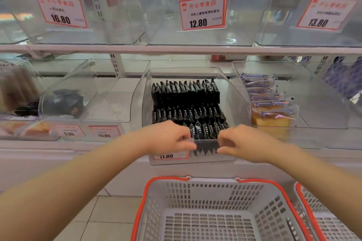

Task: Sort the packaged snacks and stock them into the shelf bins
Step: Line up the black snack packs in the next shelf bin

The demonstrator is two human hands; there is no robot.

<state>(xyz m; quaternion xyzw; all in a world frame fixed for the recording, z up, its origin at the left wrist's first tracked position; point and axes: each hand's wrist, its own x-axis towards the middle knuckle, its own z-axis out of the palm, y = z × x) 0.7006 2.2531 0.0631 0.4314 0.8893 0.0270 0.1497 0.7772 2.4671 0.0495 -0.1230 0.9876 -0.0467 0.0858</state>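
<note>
A clear plastic shelf bin (238, 92) in the middle of the lower shelf holds rows of upright black snack packets (186, 101). At its front edge, my left hand (166, 139) and my right hand (242, 143) hold a short row of black packets (206, 141) between them, fingers curled on either end. The packets sit at the bin's front wall, just above an 11.80 price tag (168, 155).
A grey basket with an orange rim (207, 211) stands below on the floor, nothing visible inside. A second basket (321, 217) is at right. Neighbouring bins hold dark packets (64, 103) at left and purple-wrapped cakes (268, 100) at right. Upper bins (195, 33) carry price cards.
</note>
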